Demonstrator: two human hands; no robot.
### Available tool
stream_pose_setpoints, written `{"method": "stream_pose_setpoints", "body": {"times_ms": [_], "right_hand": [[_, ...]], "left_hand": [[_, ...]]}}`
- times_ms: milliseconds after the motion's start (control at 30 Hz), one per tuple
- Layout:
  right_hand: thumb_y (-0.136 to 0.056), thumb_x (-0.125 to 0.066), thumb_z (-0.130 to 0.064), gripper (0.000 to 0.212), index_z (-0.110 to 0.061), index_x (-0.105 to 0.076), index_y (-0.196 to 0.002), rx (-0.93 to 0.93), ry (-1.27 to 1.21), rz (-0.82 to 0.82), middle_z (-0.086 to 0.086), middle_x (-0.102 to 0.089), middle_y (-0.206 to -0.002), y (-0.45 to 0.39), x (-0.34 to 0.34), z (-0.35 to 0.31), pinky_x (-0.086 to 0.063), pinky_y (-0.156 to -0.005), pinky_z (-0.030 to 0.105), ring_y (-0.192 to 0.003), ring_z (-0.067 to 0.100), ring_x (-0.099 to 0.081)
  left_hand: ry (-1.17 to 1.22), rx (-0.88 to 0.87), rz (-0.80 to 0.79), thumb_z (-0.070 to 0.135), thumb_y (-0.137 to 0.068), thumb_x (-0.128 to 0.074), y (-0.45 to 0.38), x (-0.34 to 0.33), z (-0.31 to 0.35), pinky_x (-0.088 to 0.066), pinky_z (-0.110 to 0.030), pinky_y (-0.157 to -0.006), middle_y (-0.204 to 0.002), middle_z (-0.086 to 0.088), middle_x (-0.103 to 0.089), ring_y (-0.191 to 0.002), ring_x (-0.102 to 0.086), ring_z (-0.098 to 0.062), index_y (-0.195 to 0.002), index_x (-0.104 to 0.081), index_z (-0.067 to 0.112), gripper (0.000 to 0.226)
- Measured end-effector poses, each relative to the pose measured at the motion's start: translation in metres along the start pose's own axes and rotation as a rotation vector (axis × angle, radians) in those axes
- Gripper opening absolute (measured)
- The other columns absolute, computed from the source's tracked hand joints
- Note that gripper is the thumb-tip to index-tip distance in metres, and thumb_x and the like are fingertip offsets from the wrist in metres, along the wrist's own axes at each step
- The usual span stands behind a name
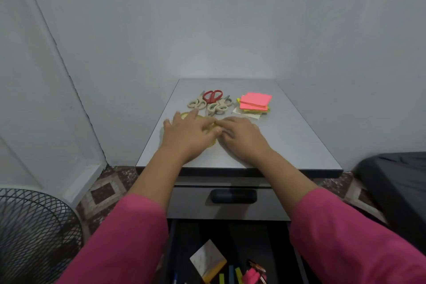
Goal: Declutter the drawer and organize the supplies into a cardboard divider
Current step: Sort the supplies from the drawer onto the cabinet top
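Observation:
On the grey cabinet top (288, 140) lie several scissors: a red-handled pair (212, 95) and cream-handled pairs (197, 104). A stack of pink and yellow sticky notes (254, 102) sits to their right. My left hand (186, 134) lies spread flat over yellowish translucent rings (185, 115), mostly hiding them. My right hand (242, 137) rests palm down beside it, fingertips touching the yellow rings at my left hand's index finger and thumb. The open drawer (253, 249) below holds a notepad (207, 260), coloured strips (230, 272) and a pink item (252, 275). No cardboard divider is in view.
A shut drawer with a dark handle (234, 196) sits above the open one. A black mesh fan guard (34, 233) stands at lower left and a dark cushioned thing (396, 180) at right. Grey walls close in behind and to the left.

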State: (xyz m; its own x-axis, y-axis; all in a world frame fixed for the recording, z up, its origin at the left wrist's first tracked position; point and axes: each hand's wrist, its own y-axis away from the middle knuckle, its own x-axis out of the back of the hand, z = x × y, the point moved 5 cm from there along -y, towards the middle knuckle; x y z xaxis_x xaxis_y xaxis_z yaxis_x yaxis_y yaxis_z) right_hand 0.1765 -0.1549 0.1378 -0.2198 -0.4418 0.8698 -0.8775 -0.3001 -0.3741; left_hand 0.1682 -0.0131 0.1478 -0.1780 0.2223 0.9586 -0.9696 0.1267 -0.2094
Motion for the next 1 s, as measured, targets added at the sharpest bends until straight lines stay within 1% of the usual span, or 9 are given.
{"method": "stream_pose_setpoints", "body": {"times_ms": [133,333,567,667,733,767,900,933,1000], "right_hand": [[-0.101,-0.032,-0.039,0.041,-0.040,-0.040,-0.141,0.046,0.061,-0.084,-0.012,-0.050,-0.140,-0.002,-0.005,-0.005,-0.031,-0.093,0.042,-0.122,0.021,-0.043],[-0.102,-0.031,-0.042,0.041,-0.044,-0.034,-0.143,0.049,0.074,-0.152,-0.007,-0.054,-0.136,-0.011,-0.010,-0.011,-0.030,-0.094,0.044,-0.121,0.022,-0.042],[-0.101,-0.035,-0.031,0.043,-0.038,-0.038,-0.143,-0.013,0.026,-0.141,0.001,-0.055,-0.134,-0.016,-0.010,-0.013,-0.028,-0.096,0.042,-0.125,0.024,-0.040],[-0.099,-0.036,-0.028,0.043,-0.035,-0.042,-0.141,-0.055,-0.043,-0.088,0.004,-0.055,-0.135,-0.014,-0.007,-0.006,-0.031,-0.096,0.040,-0.125,0.028,-0.044],[-0.100,-0.036,-0.030,0.042,-0.033,-0.045,-0.141,-0.104,-0.126,-0.060,0.003,-0.050,-0.142,-0.012,-0.004,-0.002,-0.029,-0.102,0.039,-0.131,0.026,-0.041],[-0.100,-0.037,-0.033,0.042,-0.034,-0.045,-0.141,-0.112,-0.167,-0.061,0.001,-0.048,-0.144,-0.012,-0.004,-0.002,-0.028,-0.104,0.039,-0.133,0.024,-0.039],[-0.094,-0.045,-0.051,0.052,-0.039,-0.038,-0.144,-0.058,-0.161,-0.140,0.002,-0.042,-0.147,-0.009,-0.007,-0.011,-0.021,-0.107,0.039,-0.136,0.021,-0.033],[-0.093,-0.046,-0.052,0.055,-0.038,-0.036,-0.145,-0.044,-0.145,-0.151,0.002,-0.041,-0.148,-0.008,-0.007,-0.013,-0.020,-0.107,0.038,-0.137,0.021,-0.031],[-0.093,-0.048,-0.051,0.058,-0.034,-0.035,-0.146,-0.022,-0.134,-0.145,-0.002,-0.039,-0.150,-0.007,-0.005,-0.015,-0.019,-0.107,0.038,-0.138,0.018,-0.030]], "left_hand": [[-0.004,0.016,0.008,0.057,-0.094,-0.032,-0.001,-0.004,-0.004,-0.025,-0.054,-0.109,-0.157,0.001,-0.022,-0.141,-0.024,-0.029,-0.136,-0.041,0.049,0.044],[0.028,0.067,0.029,0.052,-0.095,-0.035,-0.003,0.000,-0.013,-0.023,-0.052,-0.109,-0.157,0.000,-0.023,-0.141,-0.024,-0.029,-0.138,-0.044,0.042,0.045],[0.047,0.087,-0.001,0.057,-0.095,-0.033,-0.011,-0.002,-0.013,-0.020,-0.054,-0.110,-0.158,-0.001,-0.020,-0.142,-0.021,-0.031,-0.141,-0.038,0.043,0.049],[0.478,0.144,0.047,0.064,-0.092,-0.033,-0.011,0.002,-0.023,-0.019,-0.050,-0.115,-0.156,0.006,-0.027,-0.142,-0.026,-0.021,-0.143,-0.035,0.042,0.056],[0.862,0.211,0.184,0.059,-0.094,-0.036,-0.008,0.009,-0.036,-0.023,-0.039,-0.116,-0.149,0.006,-0.040,-0.137,-0.036,-0.014,-0.141,-0.044,0.031,0.055],[0.939,0.253,0.234,0.051,-0.098,-0.037,-0.007,0.011,-0.044,-0.026,-0.032,-0.113,-0.145,0.003,-0.045,-0.133,-0.040,-0.015,-0.139,-0.048,0.023,0.051],[0.908,0.378,0.210,0.037,-0.101,-0.037,-0.002,0.005,-0.060,-0.041,-0.033,-0.090,-0.114,-0.007,-0.062,-0.106,-0.056,-0.025,-0.106,-0.065,0.010,0.039],[0.898,0.366,0.191,0.037,-0.100,-0.038,-0.003,0.001,-0.061,-0.043,-0.034,-0.091,-0.114,-0.007,-0.064,-0.103,-0.057,-0.024,-0.104,-0.066,0.014,0.036],[0.896,0.326,0.166,0.036,-0.097,-0.044,-0.005,-0.005,-0.063,-0.044,-0.039,-0.101,-0.125,-0.002,-0.062,-0.112,-0.056,-0.019,-0.120,-0.064,0.022,0.034]]}}
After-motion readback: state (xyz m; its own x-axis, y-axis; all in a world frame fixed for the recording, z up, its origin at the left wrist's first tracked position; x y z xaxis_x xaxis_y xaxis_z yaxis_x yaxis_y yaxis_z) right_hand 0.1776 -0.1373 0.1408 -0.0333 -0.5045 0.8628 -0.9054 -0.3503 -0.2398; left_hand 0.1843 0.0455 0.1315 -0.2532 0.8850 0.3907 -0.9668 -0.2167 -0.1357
